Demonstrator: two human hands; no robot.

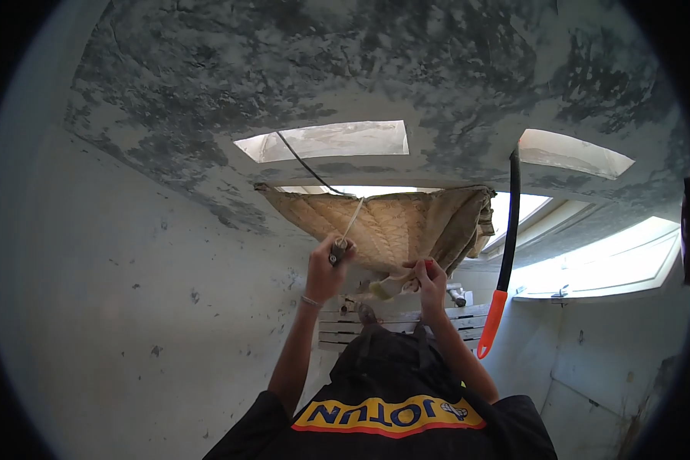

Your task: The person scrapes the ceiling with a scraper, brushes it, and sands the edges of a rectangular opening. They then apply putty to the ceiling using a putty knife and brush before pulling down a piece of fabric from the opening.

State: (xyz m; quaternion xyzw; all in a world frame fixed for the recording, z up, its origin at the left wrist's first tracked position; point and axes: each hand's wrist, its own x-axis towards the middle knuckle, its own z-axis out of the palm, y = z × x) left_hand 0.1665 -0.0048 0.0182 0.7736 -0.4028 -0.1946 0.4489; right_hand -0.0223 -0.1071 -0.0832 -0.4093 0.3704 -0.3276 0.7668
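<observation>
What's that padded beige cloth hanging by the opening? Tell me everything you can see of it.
The quilted cloth is beige, diamond-stitched padded fabric, looking worn and dingy. It hangs spread across a bright opening, bunched into folds at its right edge. The right hand grips its lower edge; the left hand holds a thin cord reaching it.

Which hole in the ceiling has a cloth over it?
The lower middle opening: tan quilted cloth, gripped by the right hand, hangs across it. The two higher openings are uncovered.

Your head camera looks forward and upward from close range, with your left hand [326,270] and right hand [431,282] near the centre, the ceiling [360,61] at 12 o'clock and your shirt [391,437] at 6 o'clock.
</observation>
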